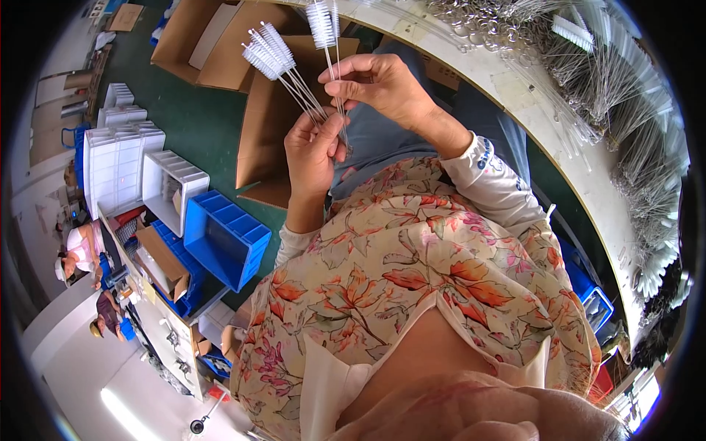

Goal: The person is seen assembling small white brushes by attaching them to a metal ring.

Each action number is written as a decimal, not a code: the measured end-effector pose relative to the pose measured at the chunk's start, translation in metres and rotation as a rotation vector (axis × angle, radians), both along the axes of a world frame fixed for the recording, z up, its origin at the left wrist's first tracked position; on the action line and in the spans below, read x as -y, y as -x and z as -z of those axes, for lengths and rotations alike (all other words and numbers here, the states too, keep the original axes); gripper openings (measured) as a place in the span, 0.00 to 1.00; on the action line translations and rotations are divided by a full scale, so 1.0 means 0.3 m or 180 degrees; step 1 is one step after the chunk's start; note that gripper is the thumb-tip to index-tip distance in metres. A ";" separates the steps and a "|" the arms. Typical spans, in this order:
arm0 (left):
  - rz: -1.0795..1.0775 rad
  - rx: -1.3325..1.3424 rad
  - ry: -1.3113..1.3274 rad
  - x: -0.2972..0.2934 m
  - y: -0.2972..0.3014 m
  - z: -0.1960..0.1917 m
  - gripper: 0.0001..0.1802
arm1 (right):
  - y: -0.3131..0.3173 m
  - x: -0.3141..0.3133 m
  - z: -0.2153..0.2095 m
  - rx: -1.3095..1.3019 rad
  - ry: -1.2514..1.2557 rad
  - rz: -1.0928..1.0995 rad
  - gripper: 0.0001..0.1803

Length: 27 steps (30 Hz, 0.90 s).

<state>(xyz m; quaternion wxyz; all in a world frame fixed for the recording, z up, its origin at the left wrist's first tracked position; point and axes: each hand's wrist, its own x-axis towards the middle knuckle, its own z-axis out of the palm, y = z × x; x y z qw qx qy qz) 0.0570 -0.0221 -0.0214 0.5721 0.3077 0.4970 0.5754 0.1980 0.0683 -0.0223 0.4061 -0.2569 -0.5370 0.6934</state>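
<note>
My left hand (315,149) is closed round the wire stems of a small bunch of brushes (268,51) with white bristle heads. The heads fan out up and to the left. Close by on the right, my right hand (386,88) pinches the thin stems of another white-bristled wire brush (321,26) between thumb and fingers. At least one more slim brush stands beside it, and its stem crosses near my left fingers. The lower stem ends meet by my left hand, where fingers partly hide them. Both hands are above my lap, beside an open cardboard box (259,140).
A curved-looking workbench (597,192) runs along the top and right, heaped with wire brushes (625,110) and metal rings (478,29). Another carton (215,45) lies at upper left. White crates (121,158) and a blue crate (226,239) stand left. Two people (82,250) are farther off.
</note>
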 end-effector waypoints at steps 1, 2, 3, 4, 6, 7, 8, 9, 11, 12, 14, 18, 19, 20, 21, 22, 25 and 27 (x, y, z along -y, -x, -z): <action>-0.0046 -0.0001 -0.0025 0.000 -0.004 -0.003 0.07 | -0.002 0.002 -0.003 0.0085 0.0092 0.0101 0.10; -0.0055 -0.0001 -0.0023 -0.001 -0.004 -0.003 0.07 | -0.002 0.002 0.002 0.0085 0.0094 0.0092 0.10; -0.0096 -0.0052 -0.0101 -0.002 -0.003 -0.003 0.07 | 0.000 -0.001 0.008 0.0065 0.0177 0.0182 0.11; -0.0137 -0.0104 -0.0177 -0.001 -0.004 -0.005 0.08 | -0.001 -0.002 0.011 0.0044 0.0261 0.0272 0.12; -0.0157 -0.0293 -0.0177 0.000 -0.013 -0.013 0.09 | -0.006 -0.002 0.010 0.0010 0.0313 0.0202 0.11; -0.0164 -0.0482 -0.0177 0.001 -0.015 -0.015 0.09 | -0.006 0.000 0.010 0.0026 0.0307 0.0187 0.11; -0.0167 -0.0478 -0.0171 0.003 -0.012 -0.008 0.09 | -0.005 0.002 0.011 0.0042 0.0304 0.0171 0.10; -0.0095 -0.0589 -0.0096 0.003 -0.005 0.002 0.10 | -0.004 0.001 0.012 0.0042 0.0311 0.0170 0.10; -0.0021 -0.0699 -0.0003 -0.005 0.005 0.011 0.10 | -0.001 -0.002 0.019 -0.0014 0.0280 0.0133 0.09; 0.0061 -0.0964 0.0081 0.003 0.008 0.011 0.09 | 0.004 0.005 0.023 -0.0010 0.0317 0.0111 0.09; 0.0132 -0.1224 0.0218 0.006 0.012 0.003 0.09 | 0.013 0.002 0.024 0.0080 0.0157 0.0086 0.10; -0.0056 -0.0117 -0.0058 -0.023 0.056 -0.016 0.07 | 0.026 -0.007 0.063 0.0033 0.0073 -0.0134 0.13; -0.0056 0.0169 -0.0178 -0.040 0.086 -0.011 0.07 | 0.015 -0.018 0.083 0.0028 0.0086 -0.0126 0.13; -0.0055 0.0456 -0.0300 -0.052 0.115 -0.013 0.08 | 0.000 -0.027 0.111 0.0394 0.0071 -0.0720 0.16; -0.0119 0.0648 -0.0312 -0.059 0.132 -0.031 0.07 | -0.004 -0.024 0.129 0.0756 0.0056 -0.1326 0.19; -0.0040 0.0958 -0.0455 -0.061 0.153 -0.039 0.07 | 0.002 -0.014 0.145 0.0748 0.0065 -0.1325 0.19; -0.0078 0.1166 -0.0577 -0.053 0.199 -0.042 0.07 | 0.039 0.036 0.160 0.1014 0.1065 -0.2245 0.29; -0.0080 0.1672 -0.0781 -0.043 0.203 -0.043 0.07 | 0.100 0.076 0.170 0.0648 0.1791 -0.2216 0.27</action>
